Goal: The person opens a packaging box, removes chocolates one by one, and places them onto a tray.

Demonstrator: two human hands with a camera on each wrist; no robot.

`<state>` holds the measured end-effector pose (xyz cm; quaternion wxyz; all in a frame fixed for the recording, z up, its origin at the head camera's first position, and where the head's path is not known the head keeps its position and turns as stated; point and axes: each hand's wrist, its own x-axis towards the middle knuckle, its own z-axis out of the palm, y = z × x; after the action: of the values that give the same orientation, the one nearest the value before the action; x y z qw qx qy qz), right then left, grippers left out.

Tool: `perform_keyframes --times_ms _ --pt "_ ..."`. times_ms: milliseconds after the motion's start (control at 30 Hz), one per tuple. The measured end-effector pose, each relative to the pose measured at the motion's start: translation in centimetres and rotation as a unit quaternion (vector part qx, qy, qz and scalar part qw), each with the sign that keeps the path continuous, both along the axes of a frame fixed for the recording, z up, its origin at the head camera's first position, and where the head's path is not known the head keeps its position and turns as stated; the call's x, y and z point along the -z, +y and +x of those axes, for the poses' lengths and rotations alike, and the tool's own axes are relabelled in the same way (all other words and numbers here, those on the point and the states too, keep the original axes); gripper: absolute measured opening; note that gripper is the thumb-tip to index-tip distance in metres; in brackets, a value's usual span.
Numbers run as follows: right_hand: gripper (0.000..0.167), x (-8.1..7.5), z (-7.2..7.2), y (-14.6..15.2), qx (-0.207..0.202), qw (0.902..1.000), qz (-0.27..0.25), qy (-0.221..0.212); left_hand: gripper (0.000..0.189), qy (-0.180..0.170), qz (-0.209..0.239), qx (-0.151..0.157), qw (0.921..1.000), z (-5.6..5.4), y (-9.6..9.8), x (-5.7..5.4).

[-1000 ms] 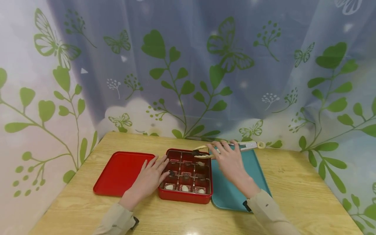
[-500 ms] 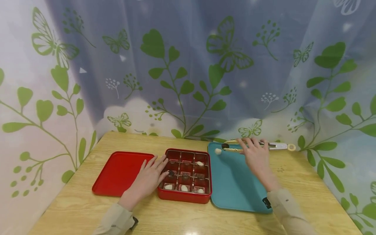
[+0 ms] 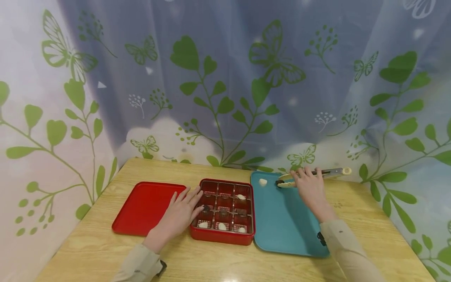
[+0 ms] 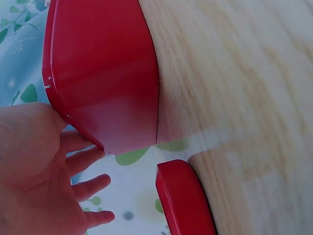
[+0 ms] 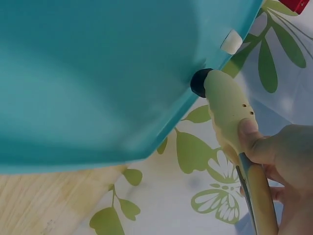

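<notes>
Left hand (image 3: 180, 211): fingers extended and spread, touching the left rim of the red box (image 3: 222, 235); light contact, probably to steady it.
Right hand (image 3: 311, 192): grips the tongs (image 5: 230, 105) along their arms, thumb on one side and fingers on the other; squeezing there presumably controls the tips.
Dark piece (image 5: 198, 82): at the tong tips, over the far end of the blue tray (image 3: 282, 231); seems pinched. Contact with the tray: cannot tell.
White piece (image 3: 262, 182): on the tray, near the tips but apart from them.
Box: divided into compartments, front row holding pale pieces (image 3: 222, 226); the dividers likely keep them separate.
Layout: box on the bench (image 3: 105, 256) between the red lid (image 3: 148, 209) and tray, presumably for easy reach.
</notes>
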<state>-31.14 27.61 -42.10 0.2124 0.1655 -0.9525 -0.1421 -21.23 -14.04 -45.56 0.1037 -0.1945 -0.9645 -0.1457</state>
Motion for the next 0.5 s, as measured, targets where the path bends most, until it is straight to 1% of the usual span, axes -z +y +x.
perform_keyframes --times_ms 200,400,500 --pt "0.042 0.4 -0.1 -0.1 0.006 0.9999 0.002 -0.014 0.056 -0.008 0.007 -0.001 0.9999 0.2 0.1 -0.2" --pt "0.044 0.4 0.5 0.2 -0.001 0.9988 -0.048 -0.003 0.056 -0.013 0.009 0.0 0.9999 0.1 0.1 -0.2" --pt "0.046 0.2 1.0 0.2 -0.01 0.9982 -0.058 0.013 0.056 -0.011 0.006 -0.002 0.9999 0.1 0.1 -0.1"
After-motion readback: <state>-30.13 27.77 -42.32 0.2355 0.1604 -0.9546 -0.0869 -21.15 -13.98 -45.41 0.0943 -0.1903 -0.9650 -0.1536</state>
